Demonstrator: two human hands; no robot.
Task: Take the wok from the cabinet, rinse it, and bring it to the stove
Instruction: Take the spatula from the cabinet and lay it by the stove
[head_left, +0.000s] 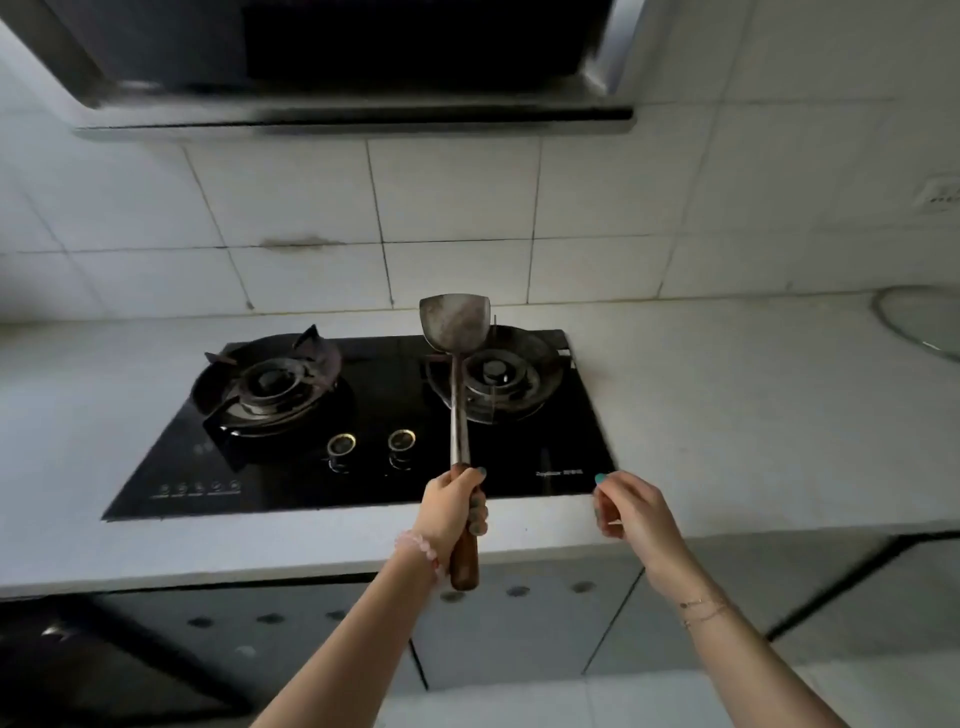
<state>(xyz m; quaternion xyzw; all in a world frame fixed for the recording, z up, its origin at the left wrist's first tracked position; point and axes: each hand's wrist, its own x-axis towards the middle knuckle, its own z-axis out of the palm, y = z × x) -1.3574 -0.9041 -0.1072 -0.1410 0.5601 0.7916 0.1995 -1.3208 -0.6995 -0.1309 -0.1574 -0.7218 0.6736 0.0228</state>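
The left hand grips the wooden handle of a metal spatula, held upright with its blade over the stove's right burner at 12 o'clock from the hand. The right hand, at 3 o'clock of the left, hangs loosely curled and holds nothing. I cannot tell where the wok is. A glass lid lies on the counter at far 3 o'clock.

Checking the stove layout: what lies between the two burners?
Only bare black cooktop glass between left burner and right burner; two knobs sit nearer the front, head view.
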